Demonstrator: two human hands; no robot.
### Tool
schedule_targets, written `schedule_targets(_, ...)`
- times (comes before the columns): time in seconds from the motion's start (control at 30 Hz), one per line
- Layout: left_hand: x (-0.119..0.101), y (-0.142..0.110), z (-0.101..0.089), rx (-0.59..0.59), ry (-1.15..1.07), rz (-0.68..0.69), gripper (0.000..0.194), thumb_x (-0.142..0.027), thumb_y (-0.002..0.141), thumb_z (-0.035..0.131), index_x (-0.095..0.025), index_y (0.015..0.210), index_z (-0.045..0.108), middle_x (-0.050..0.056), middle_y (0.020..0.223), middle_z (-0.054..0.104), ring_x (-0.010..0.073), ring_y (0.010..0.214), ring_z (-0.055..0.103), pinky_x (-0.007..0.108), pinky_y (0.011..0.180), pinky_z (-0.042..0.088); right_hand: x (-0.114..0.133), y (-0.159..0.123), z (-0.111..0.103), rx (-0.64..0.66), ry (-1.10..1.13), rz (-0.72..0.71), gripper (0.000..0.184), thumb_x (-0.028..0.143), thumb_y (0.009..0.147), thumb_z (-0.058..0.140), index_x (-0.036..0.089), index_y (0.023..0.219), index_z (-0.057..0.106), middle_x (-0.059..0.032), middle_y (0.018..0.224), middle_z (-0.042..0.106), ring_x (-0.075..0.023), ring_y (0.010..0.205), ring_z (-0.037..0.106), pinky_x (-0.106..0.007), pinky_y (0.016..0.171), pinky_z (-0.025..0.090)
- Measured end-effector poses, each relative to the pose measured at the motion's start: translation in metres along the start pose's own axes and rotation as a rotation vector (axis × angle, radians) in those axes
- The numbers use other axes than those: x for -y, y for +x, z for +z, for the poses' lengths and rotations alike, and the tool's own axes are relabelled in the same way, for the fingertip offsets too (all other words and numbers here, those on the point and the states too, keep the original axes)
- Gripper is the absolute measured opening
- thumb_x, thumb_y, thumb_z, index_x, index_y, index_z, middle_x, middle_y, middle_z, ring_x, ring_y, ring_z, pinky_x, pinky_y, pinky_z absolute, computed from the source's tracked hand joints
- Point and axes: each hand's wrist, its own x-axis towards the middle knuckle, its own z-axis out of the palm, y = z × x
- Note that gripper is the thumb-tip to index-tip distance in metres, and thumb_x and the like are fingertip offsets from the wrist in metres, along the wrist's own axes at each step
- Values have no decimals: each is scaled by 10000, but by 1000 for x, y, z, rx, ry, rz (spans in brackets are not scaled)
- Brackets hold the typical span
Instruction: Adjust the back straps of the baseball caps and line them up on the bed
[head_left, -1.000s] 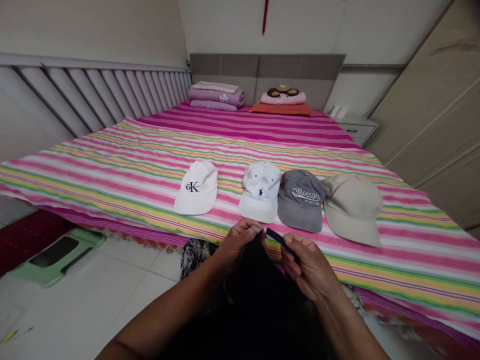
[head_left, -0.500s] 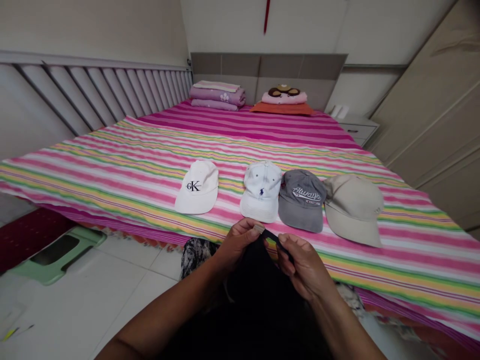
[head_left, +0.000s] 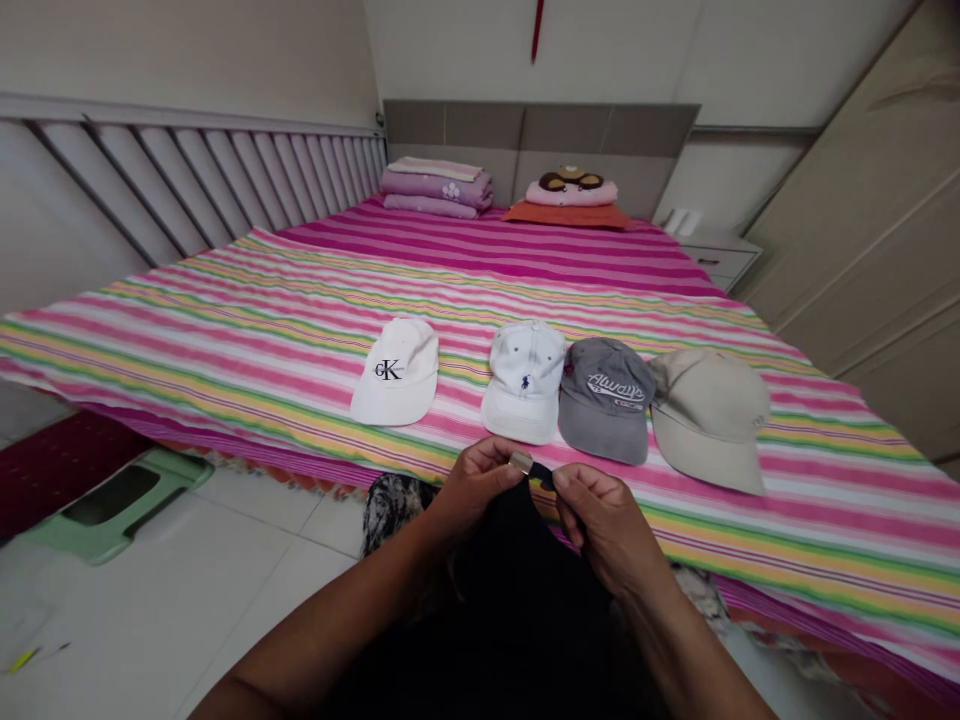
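Head cam, from where I'm standing: white CK baseball cap (head_left: 401, 375) on the bed (head_left: 225, 330), left hand (head_left: 484, 480) pinching a metal buckle (head_left: 520, 462), dark strap (head_left: 541, 474) between the hands, right hand (head_left: 607, 515) pinching it, then gray "Always" cap (head_left: 606, 415) touching a beige one (head_left: 709, 400).

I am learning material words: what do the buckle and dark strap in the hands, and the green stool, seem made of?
Buckle: probably metal with a slight shine, judging by its silvery-grey colour. Dark strap: likely fabric, since it looks matt; any weave is too small to see. Green stool: apparently smooth plastic, from its even colour and rounded edges.
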Motion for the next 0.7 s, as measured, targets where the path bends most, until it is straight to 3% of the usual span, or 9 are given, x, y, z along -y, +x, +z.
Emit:
schedule_targets(0.27, -2, -1, 3, 27, -7, 28, 218, -249, 598, 726, -139, 751, 616, -11, 643, 613, 85, 572, 558, 206, 591, 416, -1, 2, 5, 36, 46, 51, 281, 395, 649, 666, 140, 586, 568, 62, 399, 458, -34, 329, 340, -172, 358, 207)
schedule_targets(0.5, -2, -1, 7, -6, 26, 67, 226, -237, 550, 753, -133, 702, 623, -6, 649, 617, 85, 599, 549, 211, 624, 419, -4, 2, 8, 70, 184, 82, 324, 401, 642, 681, 158, 548, 490, 75, 375, 418, -37, 322, 301, -179, 353, 236)
schedule_targets(0.7, -3, -2, 6, -34, 53, 61, 253, -246, 537, 756, -134, 717, 618, -3, 663, 615, 97, 604, 556, 217, 612, 424, 2, -4, 9, 120, 294, 52, 231, 319, 662, 661, 178, 666, 478, 64, 486, 488, -39, 360, 343, -165, 372, 254)
